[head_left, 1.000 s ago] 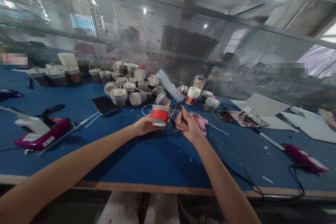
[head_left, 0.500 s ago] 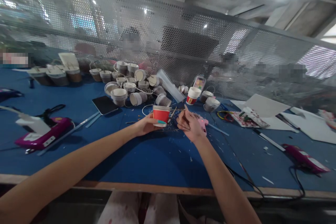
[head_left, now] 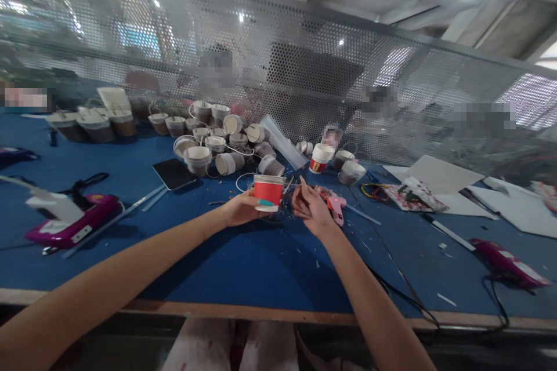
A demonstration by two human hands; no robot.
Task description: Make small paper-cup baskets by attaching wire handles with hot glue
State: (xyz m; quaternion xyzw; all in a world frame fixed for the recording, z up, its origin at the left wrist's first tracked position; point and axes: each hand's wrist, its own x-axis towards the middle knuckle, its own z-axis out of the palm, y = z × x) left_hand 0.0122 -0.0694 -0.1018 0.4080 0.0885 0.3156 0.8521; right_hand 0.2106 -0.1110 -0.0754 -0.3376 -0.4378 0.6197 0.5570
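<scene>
My left hand (head_left: 240, 208) grips a red paper cup (head_left: 267, 191) with a white rim, held upright just above the blue table (head_left: 243, 255). Close on its right, my right hand (head_left: 310, 206) has its fingers pinched together on something thin beside the cup; I cannot make out what it is. A pink glue gun (head_left: 334, 205) lies on the table just right of my right hand. Behind the cup lies a pile of several wrapped paper cups (head_left: 217, 142).
A dark tablet (head_left: 173, 173) and a magenta tool (head_left: 72, 222) lie to the left, another magenta tool (head_left: 505, 259) to the right. White sheets (head_left: 439, 177) lie at back right. A red-and-white cup stack (head_left: 320, 157) stands ahead. A perforated metal screen (head_left: 304, 75) closes the back.
My right hand has shifted slightly left, closer to the red cup. The left hand and the cup have barely moved.
</scene>
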